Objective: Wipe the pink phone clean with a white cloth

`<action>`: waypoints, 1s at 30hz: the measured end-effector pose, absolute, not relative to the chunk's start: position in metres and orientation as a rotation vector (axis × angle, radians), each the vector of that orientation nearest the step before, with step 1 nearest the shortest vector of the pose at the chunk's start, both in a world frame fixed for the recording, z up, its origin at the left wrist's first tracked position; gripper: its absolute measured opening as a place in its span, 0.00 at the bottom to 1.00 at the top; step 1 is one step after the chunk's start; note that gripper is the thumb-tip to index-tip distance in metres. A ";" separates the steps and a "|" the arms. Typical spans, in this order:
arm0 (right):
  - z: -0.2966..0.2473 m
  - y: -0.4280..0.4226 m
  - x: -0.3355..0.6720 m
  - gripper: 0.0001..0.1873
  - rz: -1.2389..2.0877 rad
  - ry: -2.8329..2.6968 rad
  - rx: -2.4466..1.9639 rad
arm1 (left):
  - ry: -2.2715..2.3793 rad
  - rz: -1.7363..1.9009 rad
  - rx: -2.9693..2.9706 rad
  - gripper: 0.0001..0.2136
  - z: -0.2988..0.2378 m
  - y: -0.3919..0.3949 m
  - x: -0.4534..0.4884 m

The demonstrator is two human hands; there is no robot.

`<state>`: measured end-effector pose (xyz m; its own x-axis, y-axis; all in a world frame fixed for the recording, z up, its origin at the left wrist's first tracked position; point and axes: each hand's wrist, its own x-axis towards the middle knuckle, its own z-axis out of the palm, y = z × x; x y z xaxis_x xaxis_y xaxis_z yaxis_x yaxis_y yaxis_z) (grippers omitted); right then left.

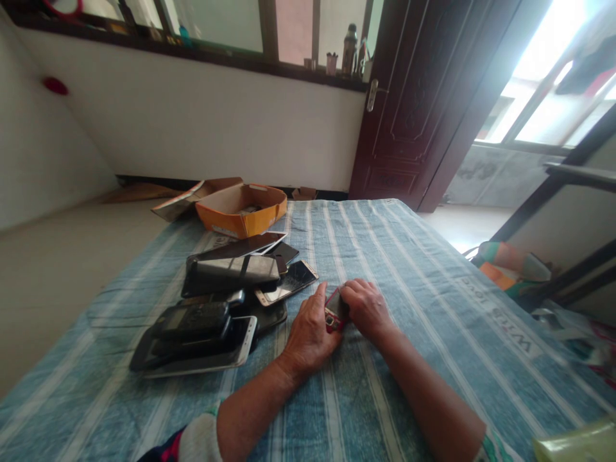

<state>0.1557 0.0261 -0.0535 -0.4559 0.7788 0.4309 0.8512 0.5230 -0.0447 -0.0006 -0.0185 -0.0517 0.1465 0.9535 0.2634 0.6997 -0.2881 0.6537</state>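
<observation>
A small red mobile phone [335, 307] with a dark screen and a silver keypad part is held just above or on the striped cloth. My left hand [308, 332] grips it from the left side, thumb and fingers closed around its lower edge. From the right, my right hand [366, 309] has curled fingers on the phone's upper right side; its fingertips are partly hidden. Just left of my hands lies a smartphone with a cracked-looking screen [291, 282]. Further left are a heap of phones and tablets, including a thick black device [195, 319] lying on a white-edged tablet [243, 350].
An open orange cardboard box [240, 221] stands at the far left of the blue striped cloth [409, 282], with some items inside. Behind are a white wall and a dark red door [409, 96]. Yellow plastic packaging [577, 443] lies at the near right corner.
</observation>
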 end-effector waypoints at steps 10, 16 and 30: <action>-0.049 0.012 0.156 0.10 -0.227 -2.320 -1.125 | 1.556 0.932 2.075 0.41 -0.054 -0.018 -0.003; -0.049 0.008 0.144 0.09 -0.207 -2.463 -0.970 | 1.533 0.972 2.108 0.38 -0.057 -0.018 -0.003; -0.048 0.006 0.143 0.09 -0.232 -2.459 -0.988 | 1.523 0.967 2.121 0.39 -0.058 -0.017 -0.004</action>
